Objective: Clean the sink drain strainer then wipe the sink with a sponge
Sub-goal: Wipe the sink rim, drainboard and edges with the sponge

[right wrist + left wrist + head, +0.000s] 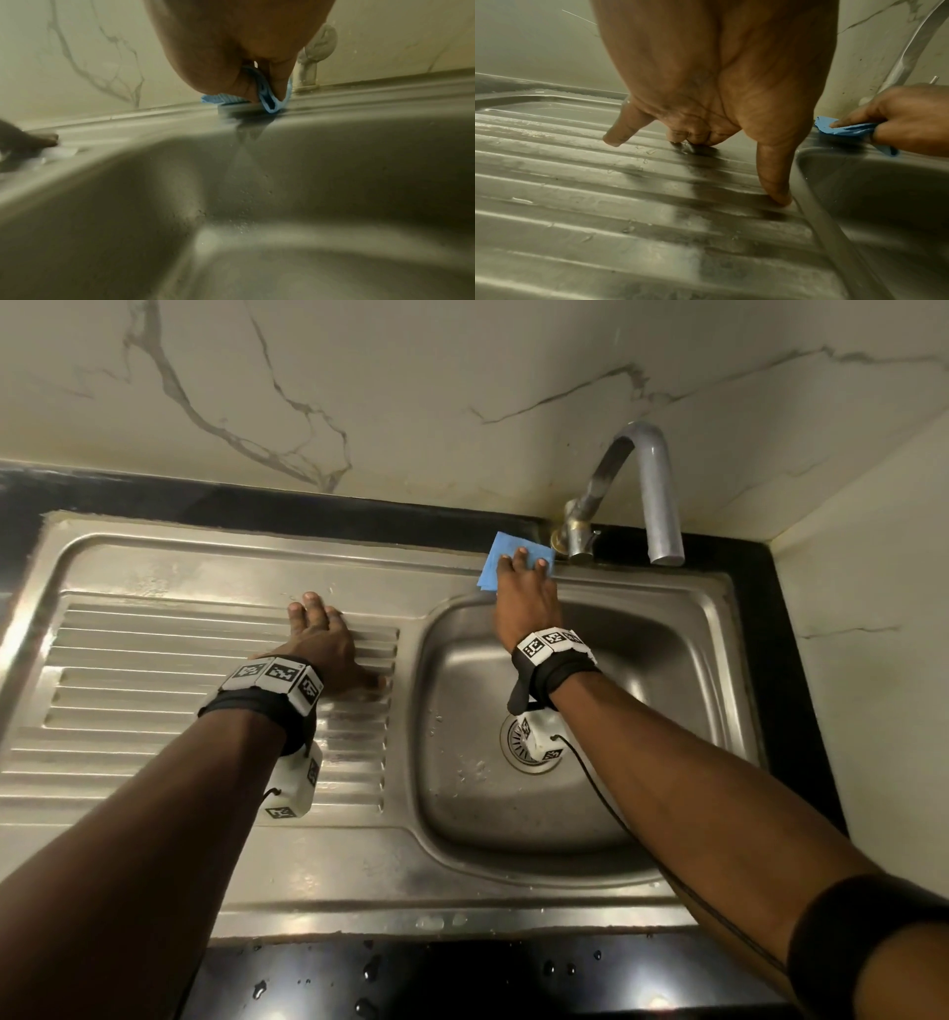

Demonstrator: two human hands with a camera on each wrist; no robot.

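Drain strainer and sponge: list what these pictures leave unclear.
- Strainer: head view, the right wrist camera covers its right half, so its cleanliness cannot be judged.
- Sponge: the right hand covers much of it; the surface beneath is hidden.
- Right wrist view: blurred; basin detail lost.
- Left hand: middle fingertips hidden.

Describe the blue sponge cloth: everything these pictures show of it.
The blue sponge cloth is thin, soft and folded over, with a fine ribbed texture showing in the right wrist view. It lies on the steel sink's flat back rim, just left of the tap base and above the basin. The right hand grips it, fingers on top and thumb tucked into its fold, pressing it down. Its corners stick out past the fingers.
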